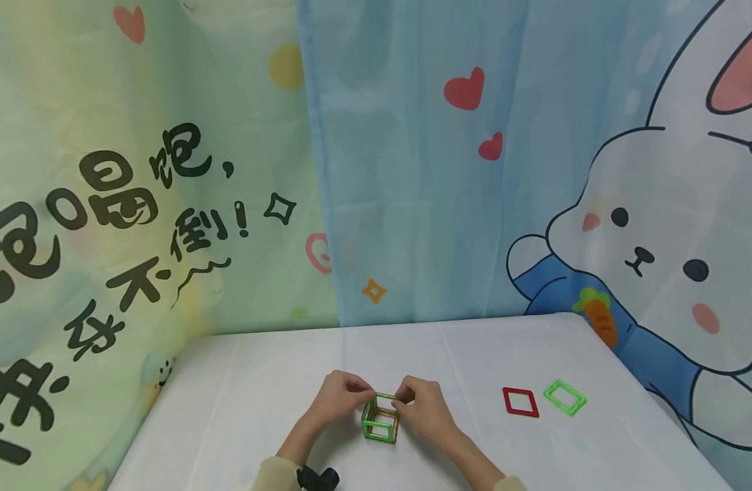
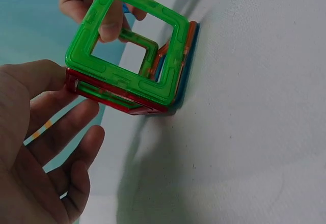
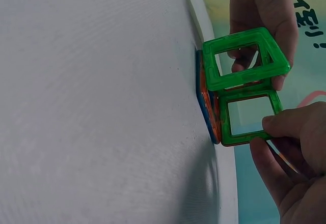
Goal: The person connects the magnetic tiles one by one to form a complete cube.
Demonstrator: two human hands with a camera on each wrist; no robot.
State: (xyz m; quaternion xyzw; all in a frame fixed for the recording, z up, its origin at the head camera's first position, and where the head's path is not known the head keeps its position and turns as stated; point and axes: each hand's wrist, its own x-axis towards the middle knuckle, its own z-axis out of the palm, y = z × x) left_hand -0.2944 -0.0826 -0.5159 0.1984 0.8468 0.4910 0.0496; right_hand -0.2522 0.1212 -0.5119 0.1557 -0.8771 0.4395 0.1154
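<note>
A small box of magnetic building tiles (image 1: 379, 438) stands on the white table between the two hands. Green square frames (image 2: 81, 51) form its near face in the left wrist view, beside a red frame (image 2: 102, 95). Orange and blue frames (image 3: 202, 94) lie at its base against the table. My left hand (image 1: 344, 395) pinches the box's upper left corner by the red frame, other fingers loosely bent. Opposite, my right hand (image 1: 426, 409) pinches the edge of a green tile (image 3: 239, 138) between thumb and finger. Part of the box's inside is hidden.
To the right on the white tabletop (image 1: 241, 409) lie a loose red square tile (image 1: 523, 414) and, just beyond it, a loose green tile (image 1: 557, 405). A printed curtain (image 1: 407, 204) with a cartoon rabbit hangs behind the table.
</note>
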